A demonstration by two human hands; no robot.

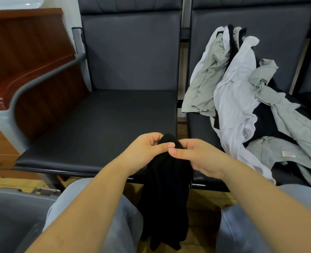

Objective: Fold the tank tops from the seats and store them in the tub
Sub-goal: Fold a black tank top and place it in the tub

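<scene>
Pinching the soft black tank top with my left hand and right hand, I am letting it hang between my knees. More grey, white and black tops are lying piled on the dark padded seat beside it.

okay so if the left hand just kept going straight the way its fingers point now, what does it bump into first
The left hand grips the black tank top, fingers pointing right, toward the right hand. Going straight on, it would probably meet the right hand's fingertips first; their thumbs already nearly touch, though depth is unclear.
</scene>
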